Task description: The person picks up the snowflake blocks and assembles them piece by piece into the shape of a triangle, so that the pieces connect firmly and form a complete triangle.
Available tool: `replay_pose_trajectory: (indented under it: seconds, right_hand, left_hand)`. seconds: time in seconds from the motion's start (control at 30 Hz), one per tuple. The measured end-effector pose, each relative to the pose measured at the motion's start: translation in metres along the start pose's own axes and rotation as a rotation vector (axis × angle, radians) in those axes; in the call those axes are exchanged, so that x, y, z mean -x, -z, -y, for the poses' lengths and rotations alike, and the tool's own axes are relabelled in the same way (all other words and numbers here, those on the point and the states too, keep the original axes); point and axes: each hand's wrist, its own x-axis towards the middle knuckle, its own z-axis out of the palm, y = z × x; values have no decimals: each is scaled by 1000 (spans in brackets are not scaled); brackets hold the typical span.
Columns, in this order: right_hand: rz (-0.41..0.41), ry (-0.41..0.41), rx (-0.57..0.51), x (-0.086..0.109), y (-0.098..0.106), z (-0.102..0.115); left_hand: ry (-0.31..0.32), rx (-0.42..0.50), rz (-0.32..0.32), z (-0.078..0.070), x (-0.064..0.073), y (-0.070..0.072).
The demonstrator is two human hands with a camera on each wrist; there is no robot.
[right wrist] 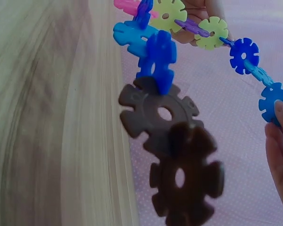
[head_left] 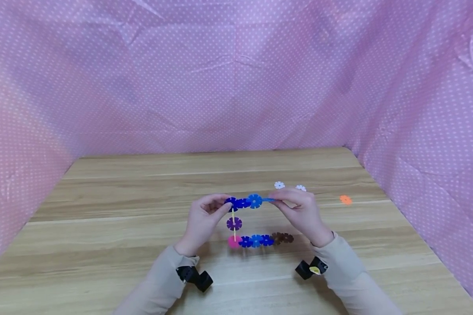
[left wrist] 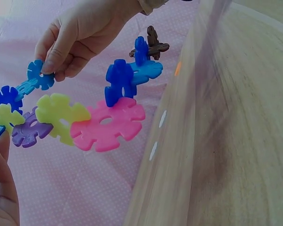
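Note:
A chain of interlocking snowflake discs hangs between my two hands, bent into a U open to the right. My left hand (head_left: 200, 225) pinches a dark blue disc (head_left: 231, 204) at the upper left corner. At the other end of the upper row, my right hand (head_left: 304, 215) pinches a light blue disc (right wrist: 275, 101) between thumb and fingers. Down the left side run yellow discs (left wrist: 61, 113) and a purple disc (head_left: 234, 224), reaching a pink disc (head_left: 234, 242). From the pink one, the lower row continues through blue discs (head_left: 255, 240) to brown discs (right wrist: 162, 115) at its free end.
Two white discs (head_left: 279, 185) lie on the wooden table (head_left: 142, 183) beyond my right hand. An orange disc (head_left: 345, 200) lies farther right. Pink dotted cloth (head_left: 236, 96) hangs behind the table and along its sides. A black wrist camera (head_left: 195, 278) sits on each sleeve.

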Motion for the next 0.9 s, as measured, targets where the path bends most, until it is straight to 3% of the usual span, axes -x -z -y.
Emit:
replay_pose_trajectory:
  seconds: [0.33, 0.9]
  right_hand:
    - [-50, 133, 2, 1, -2, -2]
    - [-143, 305, 12, -2, -5, 3]
  left_hand:
    - [-14, -5, 7, -3, 0, -1]
    - [34, 25, 23, -7, 2, -2]
